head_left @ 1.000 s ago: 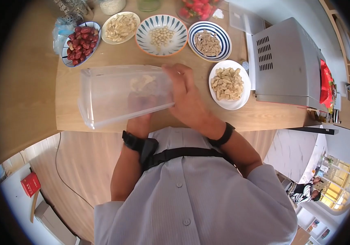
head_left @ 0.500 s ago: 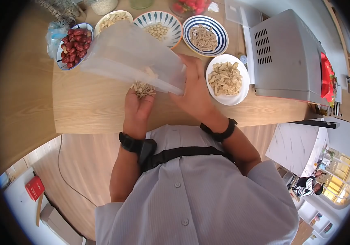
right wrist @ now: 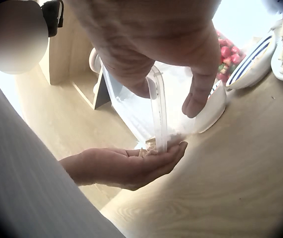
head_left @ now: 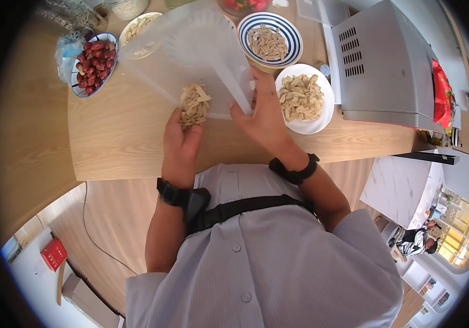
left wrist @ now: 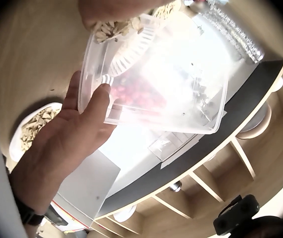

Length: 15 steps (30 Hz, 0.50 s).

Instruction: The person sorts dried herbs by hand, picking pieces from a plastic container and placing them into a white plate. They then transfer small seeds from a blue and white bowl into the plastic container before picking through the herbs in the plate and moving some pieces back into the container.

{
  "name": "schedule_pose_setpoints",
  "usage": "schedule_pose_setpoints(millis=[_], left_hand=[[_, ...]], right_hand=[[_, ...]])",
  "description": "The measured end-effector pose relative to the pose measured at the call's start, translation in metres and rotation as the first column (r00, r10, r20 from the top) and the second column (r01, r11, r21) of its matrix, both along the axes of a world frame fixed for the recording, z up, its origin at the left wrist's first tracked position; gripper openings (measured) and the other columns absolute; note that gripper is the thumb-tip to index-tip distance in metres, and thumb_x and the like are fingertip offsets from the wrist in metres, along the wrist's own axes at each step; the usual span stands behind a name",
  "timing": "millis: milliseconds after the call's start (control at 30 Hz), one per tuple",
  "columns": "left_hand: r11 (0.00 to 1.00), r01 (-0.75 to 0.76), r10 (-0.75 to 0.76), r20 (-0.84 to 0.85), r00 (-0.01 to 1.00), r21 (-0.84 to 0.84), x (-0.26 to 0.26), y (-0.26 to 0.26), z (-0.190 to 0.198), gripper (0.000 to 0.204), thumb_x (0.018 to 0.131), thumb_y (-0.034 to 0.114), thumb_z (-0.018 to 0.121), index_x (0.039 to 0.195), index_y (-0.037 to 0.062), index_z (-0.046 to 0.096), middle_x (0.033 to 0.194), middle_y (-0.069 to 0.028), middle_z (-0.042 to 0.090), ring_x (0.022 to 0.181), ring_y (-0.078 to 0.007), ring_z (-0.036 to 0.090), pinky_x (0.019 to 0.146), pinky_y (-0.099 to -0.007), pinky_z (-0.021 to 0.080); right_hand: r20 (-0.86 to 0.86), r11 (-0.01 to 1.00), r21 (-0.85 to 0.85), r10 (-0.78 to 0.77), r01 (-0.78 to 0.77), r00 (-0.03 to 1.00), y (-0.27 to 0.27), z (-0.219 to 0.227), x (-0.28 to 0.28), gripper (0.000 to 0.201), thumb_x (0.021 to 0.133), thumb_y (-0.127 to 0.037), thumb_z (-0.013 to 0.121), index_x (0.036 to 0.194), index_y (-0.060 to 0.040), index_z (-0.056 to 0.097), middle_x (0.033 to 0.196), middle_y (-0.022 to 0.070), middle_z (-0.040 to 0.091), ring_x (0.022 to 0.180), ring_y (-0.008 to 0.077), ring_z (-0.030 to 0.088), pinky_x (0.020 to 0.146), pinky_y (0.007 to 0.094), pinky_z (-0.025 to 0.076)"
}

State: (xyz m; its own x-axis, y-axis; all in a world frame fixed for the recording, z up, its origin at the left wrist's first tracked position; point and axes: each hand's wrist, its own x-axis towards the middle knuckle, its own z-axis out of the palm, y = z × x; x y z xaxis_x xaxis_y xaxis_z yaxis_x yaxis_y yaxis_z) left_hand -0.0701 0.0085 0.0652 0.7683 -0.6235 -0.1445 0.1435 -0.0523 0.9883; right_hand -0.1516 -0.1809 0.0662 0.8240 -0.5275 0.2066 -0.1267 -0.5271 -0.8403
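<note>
My right hand (head_left: 270, 117) grips one edge of a clear plastic container (head_left: 158, 71), thumb on one side of the wall and fingers on the other. The container is tipped, its rim reaching down to my left hand (head_left: 182, 145). That hand lies palm up, lightly cupped, bearing a pile of pale dried slices (head_left: 195, 104). In the right wrist view the rim (right wrist: 157, 114) stands at the left palm, with some slices (right wrist: 150, 148) beside it. The left wrist view shows slices (left wrist: 114, 30) at the container's upper edge, next to the left hand.
A white plate of pale slices (head_left: 302, 97) is beside my right hand, a blue-striped plate (head_left: 244, 41) behind it. Red dates (head_left: 93, 64) fill an oval plate at left. A grey box-shaped appliance (head_left: 379, 71) stands at right. Further plates show through the container.
The container has swung from lying nearly level to tipped, its far end rising toward the back plates. My left hand, earlier partly behind it, now shows with the slices on the palm.
</note>
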Motion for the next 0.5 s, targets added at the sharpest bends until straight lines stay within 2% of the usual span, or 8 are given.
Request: schedule_pose_setpoints(millis=[33,167,200,267,333,367,467,500], left_hand=[[1.0,0.009,-0.009,-0.011,1.0,0.0,0.001,0.0,-0.001,0.057,0.102,0.011,0.059,0.15,-0.0136,0.039,0.144,-0.0152,0.057,0.129,-0.019,0.056,0.111,-0.0322,0.042],[0.998,0.043,-0.044,0.016,0.999,0.054,-0.001,0.0,-0.014,0.051,0.105,0.01,0.055,0.148,-0.0132,0.041,0.144,-0.0162,0.056,0.13,-0.0207,0.056,0.114,-0.0327,0.043],[0.997,-0.033,0.019,-0.176,0.984,-0.075,-0.001,-0.002,-0.024,0.046,0.107,0.009,0.053,0.146,-0.0126,0.043,0.143,-0.0166,0.057,0.13,-0.0217,0.057,0.115,-0.0333,0.044],[0.93,-0.248,0.063,-0.548,0.834,-0.27,0.0,-0.011,-0.038,0.038,0.109,0.006,0.048,0.142,-0.0114,0.047,0.14,-0.0173,0.058,0.129,-0.0235,0.058,0.117,-0.0344,0.046],[0.879,-0.375,0.004,-0.782,0.623,-0.294,0.003,-0.017,-0.035,0.033,0.11,0.005,0.044,0.139,-0.0106,0.049,0.139,-0.0179,0.058,0.129,-0.0266,0.058,0.117,-0.0366,0.048],[0.851,-0.437,-0.042,-0.868,0.495,-0.29,0.004,-0.02,-0.031,0.031,0.111,0.004,0.042,0.137,-0.0103,0.05,0.138,-0.0182,0.058,0.129,-0.0281,0.058,0.117,-0.0377,0.05],[0.863,-0.452,-0.037,-0.921,0.387,-0.225,0.005,-0.02,-0.033,0.028,0.11,0.008,0.046,0.13,-0.0096,0.055,0.129,-0.0179,0.062,0.122,-0.0279,0.061,0.107,-0.0377,0.056],[0.861,-0.421,-0.115,-0.916,0.385,-0.285,0.008,-0.017,-0.041,0.026,0.11,0.011,0.046,0.125,-0.0079,0.057,0.123,-0.0161,0.063,0.115,-0.0259,0.062,0.1,-0.0359,0.057]], right_hand=[[-0.003,0.998,0.066,-0.019,0.019,1.0,-0.001,0.0,-0.001,0.081,0.08,-0.008,0.078,0.149,0.0026,0.038,0.127,0.027,0.052,0.114,0.0443,0.058,0.094,0.0477,0.052],[-0.011,0.992,0.117,-0.045,0.046,0.999,-0.019,-0.005,-0.004,0.08,0.085,-0.022,0.081,0.148,0.0062,0.041,0.122,0.0254,0.059,0.105,0.037,0.063,0.086,0.0429,0.054],[-0.016,0.982,0.183,-0.043,0.045,0.999,-0.024,-0.003,-0.004,0.08,0.086,-0.025,0.081,0.148,0.0072,0.042,0.121,0.0248,0.061,0.102,0.0346,0.064,0.084,0.0413,0.054],[0.004,0.977,0.213,-0.028,0.026,1.0,-0.036,-0.004,-0.003,0.08,0.088,-0.029,0.08,0.148,0.0087,0.043,0.118,0.0235,0.064,0.094,0.0301,0.066,0.08,0.0384,0.055],[0.052,0.991,0.135,-0.002,-0.005,0.999,-0.047,-0.003,-0.002,0.079,0.091,-0.033,0.079,0.148,0.0096,0.044,0.116,0.0221,0.066,0.086,0.0255,0.067,0.075,0.0357,0.055],[0.003,0.979,0.202,0.005,-0.006,1.0,-0.049,0.001,-0.004,0.077,0.092,-0.034,0.078,0.147,0.0083,0.045,0.117,0.0212,0.066,0.085,0.0237,0.067,0.073,0.0342,0.055],[-0.094,0.926,0.377,0.01,0.026,0.995,-0.059,0.023,-0.008,0.071,0.096,-0.039,0.075,0.147,0.0041,0.049,0.118,0.0179,0.066,0.083,0.019,0.068,0.067,0.0302,0.056],[-0.1,0.905,0.423,-0.005,0.047,0.995,-0.063,0.03,-0.009,0.07,0.097,-0.041,0.074,0.146,0.0024,0.051,0.118,0.0166,0.067,0.084,0.0178,0.069,0.066,0.0291,0.057]])
